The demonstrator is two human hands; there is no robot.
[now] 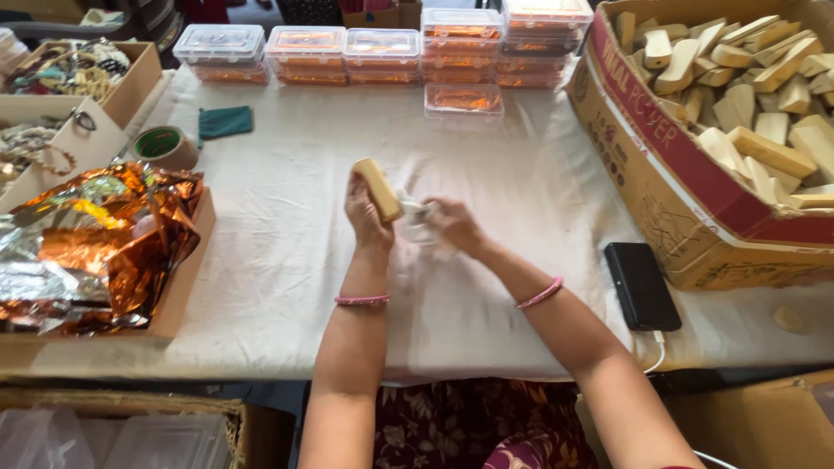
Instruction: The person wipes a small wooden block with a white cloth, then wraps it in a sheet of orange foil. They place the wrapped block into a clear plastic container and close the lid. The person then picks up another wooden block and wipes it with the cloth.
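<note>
My left hand (pixel 367 213) is closed round a pale wooden block (pixel 379 188), tilted up off the white cloth (pixel 287 252) so its lower end meets the small clear wrapper (pixel 415 217) that my right hand (pixel 453 227) pinches at its edge, fingers curled. I wear one pink bangle (pixel 362 300) on each wrist. Right of the block lies one black phone (pixel 641 285), plugged in, beside the big cardboard box (pixel 643 187) heaped with like blocks, too many to count. Left of the block sits crumpled copper foil (pixel 95 243). Beyond it, one tape roll (pixel 165 146) and stacked lidded plastic boxes (pixel 382 54), perhaps a dozen.
</note>
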